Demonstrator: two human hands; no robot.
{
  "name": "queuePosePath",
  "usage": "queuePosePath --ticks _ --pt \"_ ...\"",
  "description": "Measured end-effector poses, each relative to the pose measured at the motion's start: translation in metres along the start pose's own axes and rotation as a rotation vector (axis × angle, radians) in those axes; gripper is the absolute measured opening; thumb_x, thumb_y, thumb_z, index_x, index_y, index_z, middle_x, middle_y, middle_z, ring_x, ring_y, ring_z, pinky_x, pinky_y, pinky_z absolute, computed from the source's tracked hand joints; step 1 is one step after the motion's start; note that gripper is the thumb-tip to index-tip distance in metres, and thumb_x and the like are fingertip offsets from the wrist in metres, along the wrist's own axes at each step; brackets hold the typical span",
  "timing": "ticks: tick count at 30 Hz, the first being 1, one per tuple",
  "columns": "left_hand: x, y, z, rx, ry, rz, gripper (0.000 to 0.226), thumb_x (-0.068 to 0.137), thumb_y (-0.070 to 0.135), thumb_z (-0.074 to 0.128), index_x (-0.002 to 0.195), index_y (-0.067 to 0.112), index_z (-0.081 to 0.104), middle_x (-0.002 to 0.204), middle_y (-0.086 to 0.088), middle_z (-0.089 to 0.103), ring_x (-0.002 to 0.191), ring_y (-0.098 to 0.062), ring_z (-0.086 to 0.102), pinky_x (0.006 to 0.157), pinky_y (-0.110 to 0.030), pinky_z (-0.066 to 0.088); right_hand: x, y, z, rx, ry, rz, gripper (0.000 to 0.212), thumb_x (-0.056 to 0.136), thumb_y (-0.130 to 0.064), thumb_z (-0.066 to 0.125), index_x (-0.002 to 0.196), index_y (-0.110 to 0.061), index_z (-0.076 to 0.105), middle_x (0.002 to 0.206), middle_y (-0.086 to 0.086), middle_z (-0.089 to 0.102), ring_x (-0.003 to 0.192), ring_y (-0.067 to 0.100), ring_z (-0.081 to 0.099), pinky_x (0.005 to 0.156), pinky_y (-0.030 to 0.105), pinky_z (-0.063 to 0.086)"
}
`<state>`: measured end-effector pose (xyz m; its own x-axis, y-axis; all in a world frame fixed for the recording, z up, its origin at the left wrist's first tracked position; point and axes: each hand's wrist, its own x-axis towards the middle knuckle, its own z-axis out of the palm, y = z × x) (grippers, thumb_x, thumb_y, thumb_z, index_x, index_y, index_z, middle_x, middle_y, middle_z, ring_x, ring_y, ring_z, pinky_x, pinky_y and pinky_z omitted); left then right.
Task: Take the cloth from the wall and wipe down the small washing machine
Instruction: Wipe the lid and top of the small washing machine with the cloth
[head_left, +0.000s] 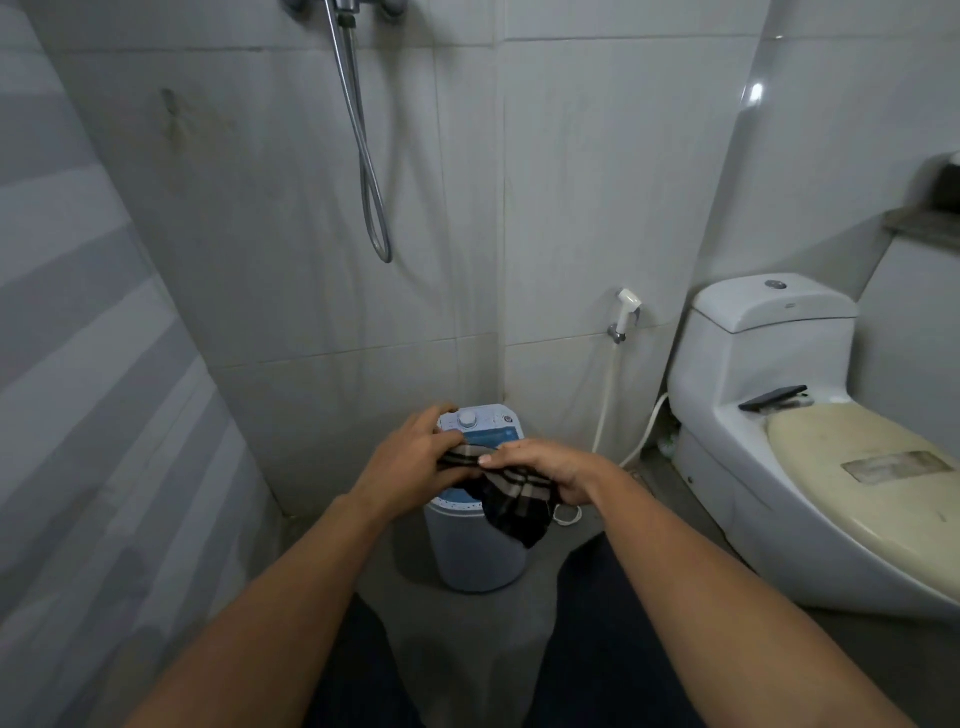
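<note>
cloth (514, 499) | bunched between left hand (410, 460), right hand (545, 467) | above washing machine (480, 551)

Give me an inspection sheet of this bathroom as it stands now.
Surface: grey floor, bare where visible.
Job's things: dark checked cloth off the wall, held above the small washing machine, which stands upright on the floor.
Clutter: dark phone-like item lying on the toilet behind the closed lid.
Grippers: left hand and right hand both grip the cloth.
Cables: white cord by the machine; bidet sprayer hose hangs down the wall; shower hose loops above.
Surroundings: tiled walls, striped curtain on the left.
</note>
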<state>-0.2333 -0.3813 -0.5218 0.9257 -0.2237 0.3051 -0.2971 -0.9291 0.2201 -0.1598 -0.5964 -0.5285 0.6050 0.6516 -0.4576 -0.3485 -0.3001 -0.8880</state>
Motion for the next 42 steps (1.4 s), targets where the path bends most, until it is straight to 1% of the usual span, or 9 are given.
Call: queuePosePath --ticks 4,7,12,15,20,24,30,35,42 --pt "-0.001 -0.022 0.026 -0.091 0.003 -0.021 0.042 0.084 0.055 0.067 0.113 0.024 0.070 0.153 -0.004 0.043 0.123 -0.022 0.057 0.094 -0.038 0.053 0.025 0.026 -0.005 0.325 -0.250 0.144 0.052 0.090 -0.027 0.077 0.135 -0.004 0.063 0.129 0.023 0.067 0.113 0.039 0.069 0.089 0.051 0.059" --pt "0.001 -0.056 0.057 -0.216 -0.022 -0.208 0.060 0.083 0.057 0.068 0.134 0.028 0.059 0.151 0.001 0.042 0.130 -0.016 0.052 0.104 -0.037 0.049 0.067 0.055 -0.010 0.402 -0.250 0.234 0.046 0.087 -0.035 0.078 0.124 -0.008 0.071 0.115 0.017 0.072 0.112 0.038 0.069 0.095 0.062 0.052" --pt "0.006 -0.135 0.142 -0.435 -0.094 -0.633 0.060 0.085 0.050 0.070 0.137 0.025 0.055 0.142 -0.005 0.047 0.130 -0.021 0.051 0.109 -0.043 0.045 0.163 0.102 -0.025 0.435 0.111 0.332 0.066 0.065 -0.046 0.092 0.116 -0.008 0.073 0.091 0.011 0.071 0.078 0.025 0.066 0.072 0.044 0.058" --pt "0.017 -0.180 0.199 -0.499 -0.164 -0.850 0.055 0.085 0.040 0.074 0.134 0.021 0.059 0.138 -0.010 0.050 0.126 -0.029 0.055 0.107 -0.044 0.046 0.229 0.109 -0.041 0.379 0.353 0.316 0.061 0.076 -0.059 0.082 0.116 -0.013 0.074 0.084 0.009 0.074 0.065 0.021 0.066 0.058 0.031 0.055" --pt "0.049 -0.237 0.266 -0.667 -0.164 -1.062 0.049 0.089 0.036 0.073 0.133 0.018 0.060 0.140 -0.012 0.059 0.125 -0.029 0.058 0.105 -0.040 0.046 0.340 0.072 -0.078 -0.192 0.491 0.091 0.049 0.096 -0.053 0.062 0.129 -0.018 0.069 0.100 0.001 0.078 0.077 0.008 0.070 0.066 0.015 0.052" --pt "0.071 -0.261 0.300 -0.793 -0.107 -1.143 0.049 0.097 0.037 0.061 0.140 0.013 0.056 0.141 -0.010 0.061 0.128 -0.024 0.057 0.108 -0.039 0.043 0.425 0.029 -0.101 -0.690 0.477 -0.126 0.044 0.099 -0.037 0.062 0.142 -0.027 0.059 0.125 0.006 0.071 0.111 0.026 0.067 0.093 0.032 0.053" --pt "0.082 -0.264 0.330 -1.014 0.018 -1.167 0.026 0.102 0.035 0.051 0.114 0.033 0.074 0.095 0.009 0.080 0.087 -0.002 0.073 0.080 -0.029 0.057 0.502 0.014 -0.091 -1.478 0.467 -0.090 0.048 0.098 -0.052 0.055 0.140 -0.028 0.050 0.129 0.013 0.047 0.111 0.035 0.055 0.075 0.042 0.051" --pt "0.086 -0.274 0.341 -1.103 0.083 -1.220 0.025 0.099 0.026 0.057 0.116 0.030 0.075 0.096 0.007 0.081 0.093 -0.016 0.076 0.091 -0.046 0.059 0.497 0.047 -0.077 -1.569 0.483 -0.209 0.048 0.103 -0.051 0.043 0.143 -0.025 0.050 0.131 0.017 0.048 0.106 0.038 0.056 0.078 0.046 0.052" --pt "0.087 -0.286 0.343 -1.250 0.063 -1.264 0.027 0.098 0.019 0.061 0.121 0.015 0.074 0.087 0.003 0.082 0.080 -0.012 0.076 0.081 -0.033 0.061 0.461 0.077 -0.069 -1.721 0.273 -0.495 0.038 0.095 -0.034 0.062 0.132 -0.025 0.061 0.114 0.013 0.059 0.087 0.033 0.063 0.067 0.045 0.054"
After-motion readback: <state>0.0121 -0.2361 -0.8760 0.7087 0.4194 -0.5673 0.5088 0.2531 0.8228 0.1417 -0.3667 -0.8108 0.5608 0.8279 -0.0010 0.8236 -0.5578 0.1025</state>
